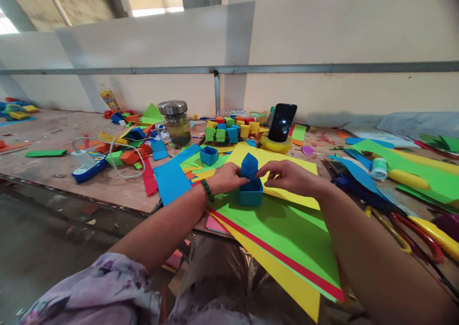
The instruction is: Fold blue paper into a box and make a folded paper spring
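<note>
A blue folded paper box (251,197) sits in front of me on a stack of green, red and yellow paper sheets (287,234). One pointed flap (249,163) stands up at its far side. My left hand (229,177), with a green bead bracelet at the wrist, pinches the flap's left edge between thumb and fingers. At the flap's right edge are the bent fingertips of my right hand (281,175); whether they grip the paper is hard to see. Behind my left hand stands a second, open blue paper box (209,156).
Behind lie several small coloured paper cubes (233,129), a glass jar mug (175,124) and a phone (282,122) propped on a yellow tape roll (276,144). To the left is a power strip (89,168) with a white cable. Scissors (412,234) lie at right.
</note>
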### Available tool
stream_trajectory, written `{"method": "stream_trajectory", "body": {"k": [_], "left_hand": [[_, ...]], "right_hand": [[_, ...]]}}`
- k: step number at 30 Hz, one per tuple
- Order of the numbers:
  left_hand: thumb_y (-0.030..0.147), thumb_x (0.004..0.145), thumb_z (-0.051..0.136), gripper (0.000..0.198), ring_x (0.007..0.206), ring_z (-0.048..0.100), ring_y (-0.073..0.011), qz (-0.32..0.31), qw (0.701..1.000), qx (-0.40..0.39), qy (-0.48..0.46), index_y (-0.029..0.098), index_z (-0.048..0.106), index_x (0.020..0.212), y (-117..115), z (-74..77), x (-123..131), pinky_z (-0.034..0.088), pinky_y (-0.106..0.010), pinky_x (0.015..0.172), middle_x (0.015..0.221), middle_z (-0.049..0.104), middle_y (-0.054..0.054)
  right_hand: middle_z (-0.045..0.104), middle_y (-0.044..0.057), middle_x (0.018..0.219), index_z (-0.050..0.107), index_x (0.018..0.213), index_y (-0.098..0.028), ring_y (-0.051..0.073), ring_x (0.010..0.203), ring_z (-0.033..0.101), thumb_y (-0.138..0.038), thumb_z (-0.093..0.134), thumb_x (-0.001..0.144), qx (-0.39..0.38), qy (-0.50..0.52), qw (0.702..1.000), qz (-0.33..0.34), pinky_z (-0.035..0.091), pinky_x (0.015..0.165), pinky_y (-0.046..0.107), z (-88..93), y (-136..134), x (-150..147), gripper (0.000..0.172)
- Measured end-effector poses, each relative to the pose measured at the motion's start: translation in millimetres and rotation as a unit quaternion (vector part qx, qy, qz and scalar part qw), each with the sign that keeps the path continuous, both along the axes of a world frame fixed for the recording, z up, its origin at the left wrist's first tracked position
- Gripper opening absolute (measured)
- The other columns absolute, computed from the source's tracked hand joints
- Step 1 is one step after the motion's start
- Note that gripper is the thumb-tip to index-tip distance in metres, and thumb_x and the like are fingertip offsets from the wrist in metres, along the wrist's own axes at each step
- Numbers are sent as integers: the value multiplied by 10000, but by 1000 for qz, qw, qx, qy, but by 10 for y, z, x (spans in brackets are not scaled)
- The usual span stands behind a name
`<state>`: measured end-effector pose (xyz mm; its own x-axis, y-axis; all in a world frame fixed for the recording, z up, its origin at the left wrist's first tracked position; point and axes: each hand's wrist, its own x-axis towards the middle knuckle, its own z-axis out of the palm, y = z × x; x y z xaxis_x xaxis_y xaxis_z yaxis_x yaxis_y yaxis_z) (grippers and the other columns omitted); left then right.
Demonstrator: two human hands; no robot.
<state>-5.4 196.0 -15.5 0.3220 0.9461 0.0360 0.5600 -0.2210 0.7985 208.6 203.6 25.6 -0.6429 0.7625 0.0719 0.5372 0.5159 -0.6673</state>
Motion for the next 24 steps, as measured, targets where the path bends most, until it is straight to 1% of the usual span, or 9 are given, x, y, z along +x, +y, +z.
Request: {"method": "stream_trajectory", "body": {"k": [4,7,9,13,16,18,20,22,24], "left_hand": [[337,672,632,229,570,517,-124,-11,1000,14,15,124,677,598,11,-6,-3,404,-220,550,532,577,15],[327,675,634,223,586,537,-129,-20,1000,15,12,118,700,633,16,-3,-10,424,-219,562,557,608,11],[312,673,640,215,612,558,-135,-27,1000,11,4,115,723,696,12,-10,-9,439,-215,575,591,637,10],[265,673,649,206,675,594,-148,-42,999,16,-18,113,741,777,-8,-60,14,464,-211,609,657,672,11],[237,687,651,182,699,607,-156,-42,997,39,-55,113,741,786,3,-83,27,479,-222,632,699,687,0],[222,697,655,150,708,609,-158,-36,992,75,-97,117,736,767,24,-66,20,489,-236,649,727,695,-12],[221,715,662,120,713,607,-157,-17,977,145,-152,126,728,747,34,-20,1,497,-253,674,750,697,-24],[236,751,658,119,735,604,-156,17,948,248,-198,141,730,755,9,39,-20,499,-270,708,780,687,-37],[253,795,643,134,777,599,-157,44,910,353,-212,163,742,806,-60,93,-34,493,-281,736,826,662,-50]], "right_hand": [[678,18,746,615,763,-198,156,671,625,-187,573,679,-37,36,998,-48,502,630,282,-54,0,-62,94],[682,44,777,587,809,-187,158,666,643,-254,573,745,-100,78,988,-92,515,637,291,-70,-3,-87,94],[684,48,775,620,840,-172,170,686,647,-333,578,783,-120,60,988,-81,504,648,295,-82,-18,-109,176],[675,1,733,687,799,-167,183,707,608,-405,635,749,-115,11,993,-10,459,657,297,-133,-52,-150,249],[689,4,769,709,814,-171,190,729,605,-485,641,754,-138,14,990,-13,452,677,306,-138,-45,-132,327],[709,34,848,714,844,-178,204,788,631,-571,582,792,-191,56,979,-47,469,728,321,-112,-21,-104,417],[719,61,936,714,886,-194,212,858,647,-617,501,833,-250,133,955,-85,481,779,334,-81,6,-84,477],[720,72,955,705,910,-208,210,868,653,-620,479,847,-288,222,924,-117,491,781,335,-64,24,-84,474],[718,70,891,693,914,-210,200,807,654,-613,523,827,-306,298,895,-129,504,743,328,-65,25,-104,445]]}}
